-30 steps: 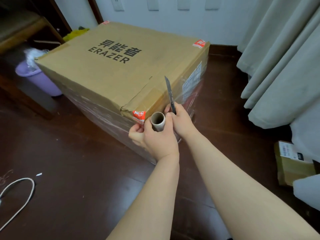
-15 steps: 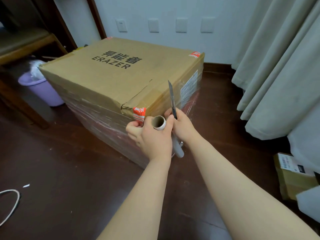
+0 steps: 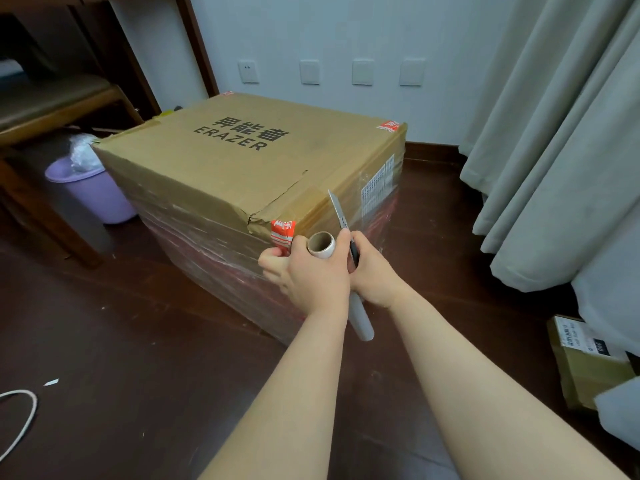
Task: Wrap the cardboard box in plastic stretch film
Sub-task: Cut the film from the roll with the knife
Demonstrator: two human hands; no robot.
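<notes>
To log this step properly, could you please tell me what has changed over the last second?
Very little: the head view drew back, so the lower end of the white stretch-film roll now shows below the hands. The left hand still grips that roll and the right hand still holds the black-handled utility knife, blade up, at the near corner of the brown cardboard box.

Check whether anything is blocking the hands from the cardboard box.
Nothing visible does. The left hand grips the film roll at the near corner of the cardboard box, and the right hand holds the knife beside it, blade up. No other object lies between them and the box.
</notes>
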